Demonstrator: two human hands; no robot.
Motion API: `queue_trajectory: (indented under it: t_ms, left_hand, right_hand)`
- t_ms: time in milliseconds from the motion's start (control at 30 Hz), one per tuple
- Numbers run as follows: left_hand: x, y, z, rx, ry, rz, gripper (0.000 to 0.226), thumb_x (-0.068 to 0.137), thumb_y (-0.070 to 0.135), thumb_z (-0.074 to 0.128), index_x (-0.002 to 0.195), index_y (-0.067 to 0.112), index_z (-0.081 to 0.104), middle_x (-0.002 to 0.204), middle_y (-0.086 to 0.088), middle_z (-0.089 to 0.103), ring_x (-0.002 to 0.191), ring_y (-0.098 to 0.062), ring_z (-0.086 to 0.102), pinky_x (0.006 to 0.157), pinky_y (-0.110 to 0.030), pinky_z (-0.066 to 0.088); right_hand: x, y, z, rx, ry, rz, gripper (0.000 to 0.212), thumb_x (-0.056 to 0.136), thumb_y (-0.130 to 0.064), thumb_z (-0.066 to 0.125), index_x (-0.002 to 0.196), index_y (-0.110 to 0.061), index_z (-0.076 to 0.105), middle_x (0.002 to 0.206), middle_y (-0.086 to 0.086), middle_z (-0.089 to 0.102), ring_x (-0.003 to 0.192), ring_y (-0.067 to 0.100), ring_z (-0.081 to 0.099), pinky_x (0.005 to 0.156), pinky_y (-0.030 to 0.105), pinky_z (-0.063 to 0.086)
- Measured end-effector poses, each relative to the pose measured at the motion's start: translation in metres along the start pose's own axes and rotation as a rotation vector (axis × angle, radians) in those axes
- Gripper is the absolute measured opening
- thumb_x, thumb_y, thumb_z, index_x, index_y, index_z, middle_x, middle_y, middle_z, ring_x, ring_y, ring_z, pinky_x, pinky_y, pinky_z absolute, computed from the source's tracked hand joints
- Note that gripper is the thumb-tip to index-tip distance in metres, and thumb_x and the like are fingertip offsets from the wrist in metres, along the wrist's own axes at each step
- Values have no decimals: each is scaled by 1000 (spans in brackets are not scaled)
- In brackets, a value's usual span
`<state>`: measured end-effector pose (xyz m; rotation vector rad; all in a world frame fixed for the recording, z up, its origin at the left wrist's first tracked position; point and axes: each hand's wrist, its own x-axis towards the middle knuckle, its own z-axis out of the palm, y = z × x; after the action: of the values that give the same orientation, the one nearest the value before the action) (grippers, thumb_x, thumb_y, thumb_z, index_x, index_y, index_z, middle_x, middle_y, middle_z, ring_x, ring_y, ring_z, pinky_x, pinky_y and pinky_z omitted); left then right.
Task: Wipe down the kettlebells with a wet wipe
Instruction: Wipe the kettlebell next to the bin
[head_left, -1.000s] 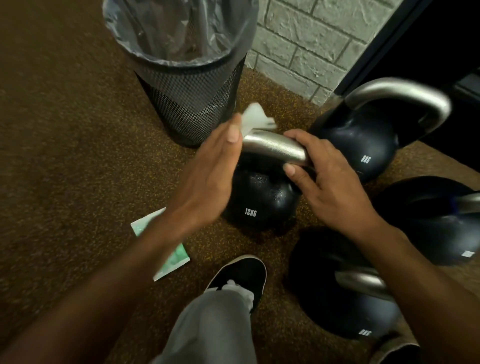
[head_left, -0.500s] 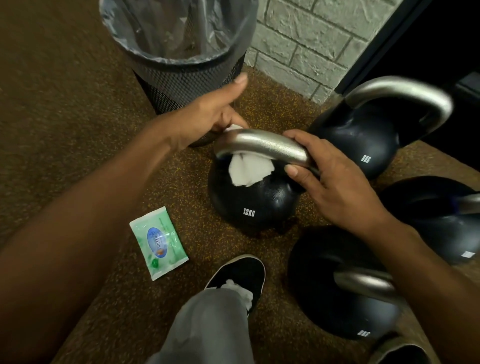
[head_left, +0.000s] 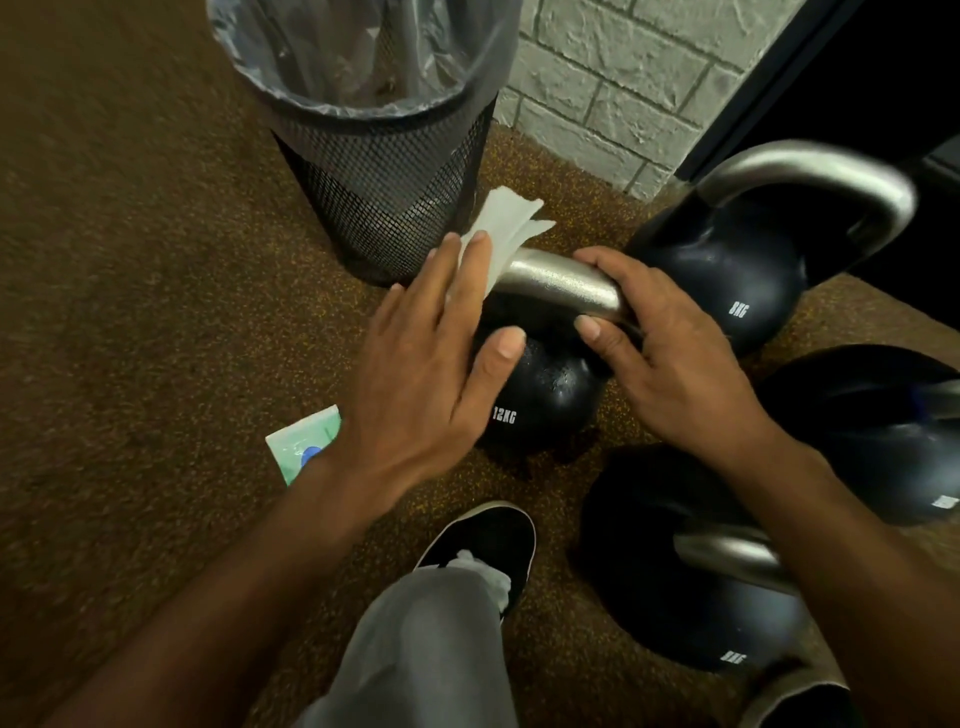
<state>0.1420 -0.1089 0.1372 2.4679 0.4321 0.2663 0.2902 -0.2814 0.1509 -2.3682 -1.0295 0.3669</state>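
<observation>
**Wipe on the handle of the 12 kg bell, other hand steadying**

Head view: The 12 kg kettlebell (head_left: 550, 395) stands upright on the floor (head_left: 130, 312), close to the far edge where it meets the brick wall (head_left: 597, 78) and just beside the mesh bin (head_left: 384, 208). The left grip (head_left: 426, 374), a bare hand, lies flat with its fingers nearly straight, pressing the wet wipe (head_left: 506, 228) onto the left end of the steel handle (head_left: 561, 286). Its thumb is spread out over the black ball, and the loose end of the wipe sticks out past the fingertips. The right grip (head_left: 670, 364) is curled round the right end of the handle, thumb underneath.

Three more kettlebells stand toward the right edge of the floor: the 8 kg kettlebell (head_left: 727, 291), one at the far right (head_left: 883, 431), and one nearest the person (head_left: 675, 597) beside the shoe (head_left: 488, 540). A wipe packet (head_left: 304, 447) lies partly hidden under the left wrist.

Handling, as a judgement: the bell is heavy, rigid and unlikely to shift under wiping pressure. The polished handle probably turns slick once wet, so the steadying hold is best kept on a dry stretch of it. The wipe is soft, limp and thin, and will bunch or slip unless pressed flat or wrapped round the bar. The rounded ball offers no purchase, so the handle is the place to take hold.
</observation>
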Motion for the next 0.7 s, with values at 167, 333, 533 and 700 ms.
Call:
queue_trajectory:
  t_ms: [167,333,533,700]
  left_hand:
    - [5,-8,9,-9,47,-2,83,98,70,-1,164,22,10,170,-7,17,155,-19,20,124,-56,19]
    - [-7,-23,29,-150,34,-56,84,96,74,-1,163,22,-2,172,-2,6,158,-10,6,127,-54,9]
    - [19,-16,7,-213,38,127,79,101,68,7,160,19,26,165,-6,31,152,-18,28,120,-58,28]
    - [79,-25,-37,-576,-291,-85,79,106,57,3,114,28,76,108,1,78,107,0,68,106,-34,36]
  right_hand:
    - [-1,-1,2,8,17,-5,52,100,-36,55,149,-42,37,135,-7,53,119,19,51,102,46,44]
    - [0,-1,3,10,27,-33,52,101,-32,57,149,-38,38,135,-8,53,119,16,50,104,44,42]
    - [0,-2,2,12,27,-24,52,101,-33,57,149,-41,38,136,-8,53,120,18,51,104,46,43]
    - [-1,-5,-3,-5,4,-20,55,99,-36,58,150,-40,37,141,-10,52,125,15,51,105,45,44]
